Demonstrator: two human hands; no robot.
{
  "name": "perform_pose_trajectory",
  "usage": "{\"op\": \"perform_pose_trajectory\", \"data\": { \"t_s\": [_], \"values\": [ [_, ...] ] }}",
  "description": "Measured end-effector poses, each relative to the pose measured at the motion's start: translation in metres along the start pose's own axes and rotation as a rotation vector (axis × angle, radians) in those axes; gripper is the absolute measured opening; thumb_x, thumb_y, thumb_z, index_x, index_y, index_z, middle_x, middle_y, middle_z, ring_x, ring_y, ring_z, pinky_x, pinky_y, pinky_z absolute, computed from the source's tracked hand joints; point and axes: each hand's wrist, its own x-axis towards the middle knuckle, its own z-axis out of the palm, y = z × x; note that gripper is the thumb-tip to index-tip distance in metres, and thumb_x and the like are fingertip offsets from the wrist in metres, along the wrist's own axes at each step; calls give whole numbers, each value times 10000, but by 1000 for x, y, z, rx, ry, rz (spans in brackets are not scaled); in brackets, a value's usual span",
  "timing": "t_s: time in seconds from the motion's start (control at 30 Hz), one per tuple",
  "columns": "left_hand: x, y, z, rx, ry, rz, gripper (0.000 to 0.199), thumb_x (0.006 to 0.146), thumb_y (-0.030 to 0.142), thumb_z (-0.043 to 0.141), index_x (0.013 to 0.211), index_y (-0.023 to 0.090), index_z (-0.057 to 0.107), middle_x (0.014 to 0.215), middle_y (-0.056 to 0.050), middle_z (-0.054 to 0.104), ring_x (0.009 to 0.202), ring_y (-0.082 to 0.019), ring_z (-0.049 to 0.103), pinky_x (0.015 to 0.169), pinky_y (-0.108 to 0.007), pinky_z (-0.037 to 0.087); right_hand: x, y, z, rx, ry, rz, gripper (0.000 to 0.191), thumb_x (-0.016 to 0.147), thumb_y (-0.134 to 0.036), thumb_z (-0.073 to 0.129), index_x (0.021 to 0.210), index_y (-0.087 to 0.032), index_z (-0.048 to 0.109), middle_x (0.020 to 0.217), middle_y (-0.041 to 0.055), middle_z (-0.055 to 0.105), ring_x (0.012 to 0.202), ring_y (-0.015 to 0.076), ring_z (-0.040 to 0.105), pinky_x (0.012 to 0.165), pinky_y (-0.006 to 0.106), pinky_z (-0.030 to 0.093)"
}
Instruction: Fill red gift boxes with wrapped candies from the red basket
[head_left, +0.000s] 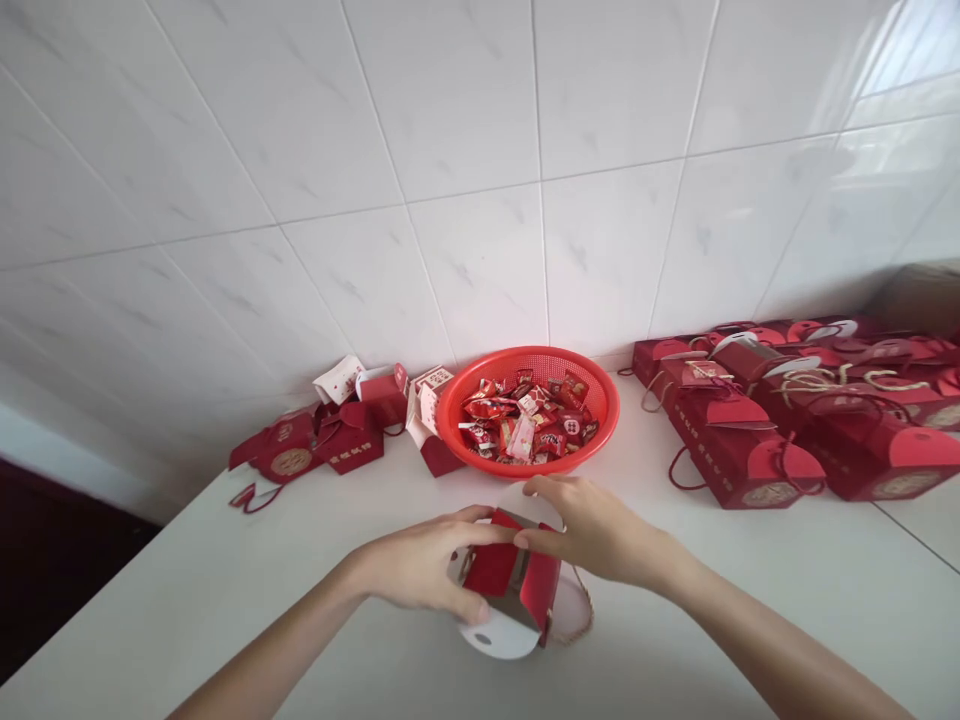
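A small red cardboard gift box (504, 572) with white round ends stands open on the white counter, its red flaps raised and its brown inner card showing. My left hand (424, 560) grips its near left side, with the fingers over the flap. My right hand (592, 530) holds the upper right edge from the other side. A thin rope handle (576, 610) loops out to the right of the box. Just beyond my hands, a red plastic basket (529, 362) holds several wrapped red and pink sweets (525, 420).
Several assembled red gift boxes (780, 420) with rope handles are piled at the right of the white counter (225, 570). Flat and part-folded red and white boxes (337, 430) lie at the left, against the white tiled wall (450, 150). The counter edge drops to a dark floor at lower left.
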Motion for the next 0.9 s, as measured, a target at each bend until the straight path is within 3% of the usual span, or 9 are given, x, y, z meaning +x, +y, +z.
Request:
{"op": "perform_pose_trajectory", "data": {
  "t_s": [0.1,0.2,0.3,0.37,0.43,0.57,0.73,0.9],
  "values": [
    [1,13,10,111,17,-68,720,676,215,720,1361,402,599,1353,-41,530,1130,-297,608,891,-333,509,-1,3,-6,19,-114,35,537,861,-514,692,1272,-179,607,998,99,724,823,246,665,670,319,472],
    [3,21,18,250,81,-82,732,666,164,656,1347,424,594,1406,-43,476,1023,-283,644,767,-312,510,-1,0,-17,14,-208,27,538,837,-519,704,1266,-205,620,1023,87,721,815,242,662,668,325,482],
    [2,23,23,346,181,-95,459,695,232,672,1148,305,696,1436,-59,456,916,-263,653,700,-313,486,-5,-1,-28,-34,-301,34,602,786,-549,739,1278,-220,626,1048,92,711,846,253,666,669,323,489],
    [1,22,24,361,263,-127,350,734,362,696,1064,245,686,1359,-78,505,877,-258,645,683,-320,476,-8,0,-31,-90,-351,40,682,738,-578,766,1304,-227,619,1065,104,705,874,271,669,679,328,490],
    [1,20,24,360,320,-141,409,748,459,701,1086,234,651,1233,-75,555,895,-263,633,703,-319,473,-11,2,-31,-138,-399,57,779,698,-584,789,1365,-237,583,1055,110,705,888,292,671,681,334,486],
    [3,21,29,364,353,-151,398,754,446,690,1076,230,602,1098,-52,600,914,-261,623,714,-310,456,-13,3,-26,-198,-486,137,1063,655,-581,804,1552,-211,369,1025,132,701,948,347,665,708,355,484],
    [3,22,34,234,427,-78,408,810,296,566,1216,259,566,988,-26,681,845,-235,647,681,-290,451,-14,-3,-27,-258,-552,166,1128,749,-618,699,1623,-176,142,1151,181,677,1091,389,618,823,407,467],
    [12,-9,21,-94,612,-80,417,808,246,477,1212,224,579,1054,-66,706,882,-225,667,700,-281,476,-16,-3,-26,-279,-542,216,1128,748,-613,701,1625,-205,120,1119,176,677,1037,386,628,775,392,455]
  ]
}}
